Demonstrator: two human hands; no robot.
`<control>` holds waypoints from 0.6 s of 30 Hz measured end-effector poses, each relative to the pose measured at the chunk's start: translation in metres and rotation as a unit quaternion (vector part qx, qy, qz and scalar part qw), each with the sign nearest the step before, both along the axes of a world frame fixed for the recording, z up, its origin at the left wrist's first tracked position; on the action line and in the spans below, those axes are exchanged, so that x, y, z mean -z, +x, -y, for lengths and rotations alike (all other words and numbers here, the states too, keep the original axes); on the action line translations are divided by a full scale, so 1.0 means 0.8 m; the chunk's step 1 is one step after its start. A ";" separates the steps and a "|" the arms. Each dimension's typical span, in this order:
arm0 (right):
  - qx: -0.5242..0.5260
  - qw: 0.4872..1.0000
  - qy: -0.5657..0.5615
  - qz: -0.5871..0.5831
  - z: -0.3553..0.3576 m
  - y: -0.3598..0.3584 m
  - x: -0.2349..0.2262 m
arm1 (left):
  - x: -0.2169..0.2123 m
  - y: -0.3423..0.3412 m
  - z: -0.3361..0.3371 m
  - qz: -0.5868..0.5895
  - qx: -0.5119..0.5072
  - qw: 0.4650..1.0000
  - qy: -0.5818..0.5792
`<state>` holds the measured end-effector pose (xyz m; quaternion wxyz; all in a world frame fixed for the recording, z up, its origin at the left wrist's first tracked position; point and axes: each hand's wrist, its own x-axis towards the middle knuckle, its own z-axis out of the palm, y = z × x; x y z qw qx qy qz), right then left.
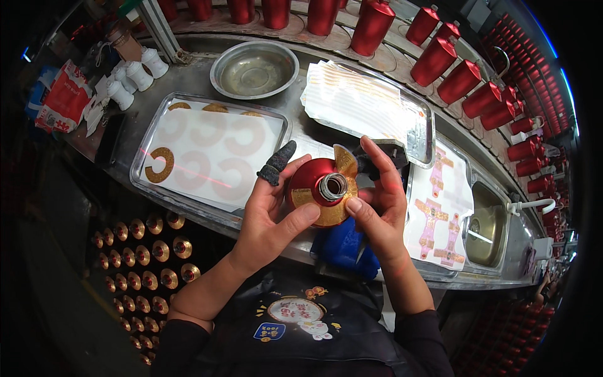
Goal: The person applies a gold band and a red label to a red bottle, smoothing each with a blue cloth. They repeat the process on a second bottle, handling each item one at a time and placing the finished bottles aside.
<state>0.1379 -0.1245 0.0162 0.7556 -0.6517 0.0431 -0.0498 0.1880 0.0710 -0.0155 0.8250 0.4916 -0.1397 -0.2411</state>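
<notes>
A red metallic bottle [309,174] is between my hands in the middle of the view, its open threaded neck facing up toward me. A gold ring-shaped label [333,217] lies around the shoulder, and one end of it [344,159] stands up off the surface. My left hand [267,217] grips the bottle's left side, thumb on the shoulder; a black cover sits on one raised finger. With its thumb on the label near the neck, my right hand [384,217] holds the other side. The bottle's lower body is hidden.
Left, a tray [139,164] bears a backing sheet with gold C-shaped labels. Behind are a metal bowl [254,70] and a stack of sheets [355,94]. Pink-gold labels [433,220] lie right, near a sink [483,220]. Red bottles [436,61] line a conveyor; several gold-shouldered bottles [143,254] stand lower left.
</notes>
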 end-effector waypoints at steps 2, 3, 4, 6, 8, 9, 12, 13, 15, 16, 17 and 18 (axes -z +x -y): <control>-0.010 0.999 -0.023 0.021 0.001 0.000 0.003 | 0.000 0.000 0.000 0.006 -0.001 1.000 -0.002; -0.011 0.999 -0.032 0.028 0.001 0.000 0.004 | 0.000 -0.001 0.000 0.011 -0.003 1.000 -0.005; -0.014 0.998 -0.051 0.023 0.002 0.000 0.005 | 0.000 -0.002 0.001 0.016 -0.003 1.000 -0.008; -0.007 0.997 -0.082 0.004 0.003 0.001 0.007 | 0.000 -0.003 0.002 0.010 -0.013 1.000 -0.012; -0.008 0.997 -0.079 0.005 0.003 0.001 0.008 | 0.002 -0.003 0.003 0.006 -0.017 1.000 -0.011; -0.010 0.997 -0.077 0.004 0.003 0.001 0.008 | 0.003 -0.002 0.003 0.006 -0.015 1.000 -0.009; -0.002 0.997 -0.074 0.005 0.002 0.001 0.009 | 0.010 -0.003 0.001 0.024 -0.024 0.999 -0.002; 0.002 0.997 -0.071 0.014 0.001 0.000 0.009 | 0.013 -0.005 0.000 0.034 -0.028 0.999 0.006; 0.007 0.997 -0.066 0.029 -0.001 0.001 0.010 | 0.018 -0.015 -0.007 0.206 -0.083 0.973 0.057; 0.009 0.997 -0.063 0.035 -0.002 0.001 0.011 | 0.021 -0.019 -0.011 0.301 -0.107 0.943 0.090; 0.008 0.997 -0.060 0.037 -0.002 0.002 0.011 | 0.024 -0.022 -0.014 0.395 -0.144 0.901 0.108; 0.008 0.998 -0.053 0.042 -0.003 0.003 0.012 | 0.026 -0.035 -0.012 0.354 -0.167 0.908 0.148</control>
